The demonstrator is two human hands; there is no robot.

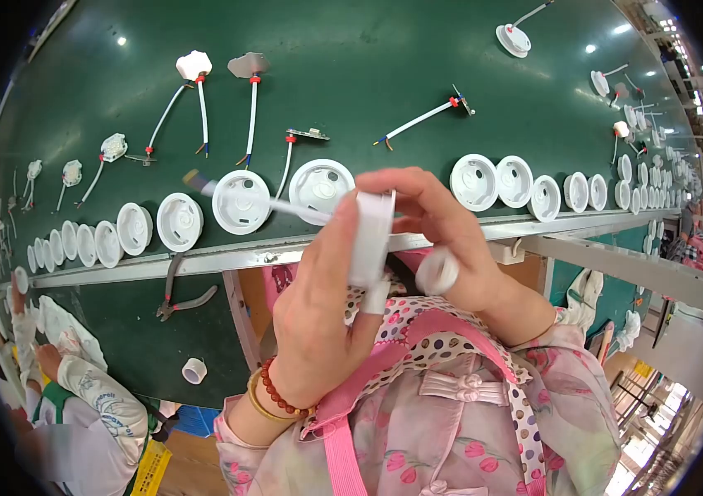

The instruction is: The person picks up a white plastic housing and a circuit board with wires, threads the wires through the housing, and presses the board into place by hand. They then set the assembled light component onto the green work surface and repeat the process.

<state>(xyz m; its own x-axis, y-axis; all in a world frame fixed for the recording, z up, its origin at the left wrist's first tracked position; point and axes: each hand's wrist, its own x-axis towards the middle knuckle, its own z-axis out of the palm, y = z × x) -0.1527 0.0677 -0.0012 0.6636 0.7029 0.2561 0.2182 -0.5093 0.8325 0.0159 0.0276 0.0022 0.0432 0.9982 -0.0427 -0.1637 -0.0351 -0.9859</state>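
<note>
Between my two hands, in front of my chest, is a white round plastic housing (pixel 370 240), turned edge-on. My left hand (pixel 306 318) is closed on its left side, with the thumb below. My right hand (pixel 451 240) curls round its upper right edge, fingertips touching it. A white cable (pixel 273 201) runs out leftward from the housing and ends in blurred bare wire ends. White wrapping covers a finger of my right hand and my left thumb. Behind my hands, a white cup-shaped housing (pixel 321 190) stands in a row of similar ones along the bench edge.
Circuit boards with white cables (pixel 252 107) lie scattered on the green bench (pixel 351 91). Cutting pliers (pixel 176 306) hang over the metal rail (pixel 203 263). A white tape roll (pixel 194 370) rests on the lower green surface. A co-worker's sleeve (pixel 103 397) is at lower left.
</note>
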